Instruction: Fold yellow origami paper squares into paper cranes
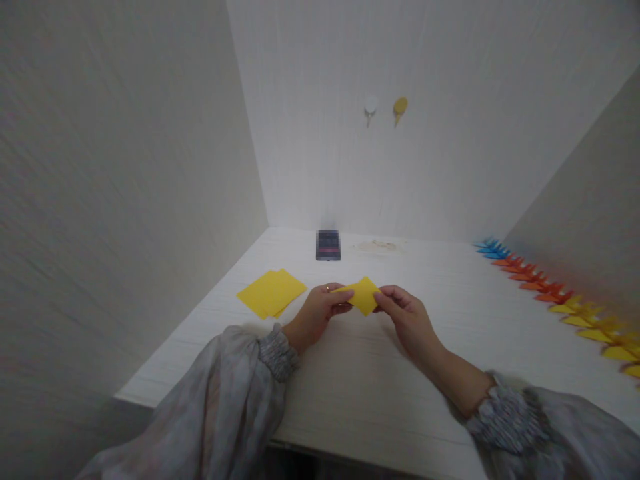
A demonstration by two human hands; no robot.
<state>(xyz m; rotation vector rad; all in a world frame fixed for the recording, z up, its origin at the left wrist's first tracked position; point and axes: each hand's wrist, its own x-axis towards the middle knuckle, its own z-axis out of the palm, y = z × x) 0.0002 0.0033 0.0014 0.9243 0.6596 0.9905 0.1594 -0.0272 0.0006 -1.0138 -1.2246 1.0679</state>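
A small folded yellow paper (363, 294) is held just above the white table (350, 373), between both of my hands. My left hand (320, 313) pinches its left edge, a ring showing on one finger. My right hand (407, 320) pinches its right corner with thumb and fingers closed. A stack of flat yellow paper sheets (271, 292) lies on the table to the left of my left hand.
A dark small box (328, 245) stands near the back wall. Along the right wall runs a row of folded paper shapes: blue (493, 250), orange (535, 280), then yellow (600, 327). Two wall hooks (385, 109) hang above. Walls close in left, back and right.
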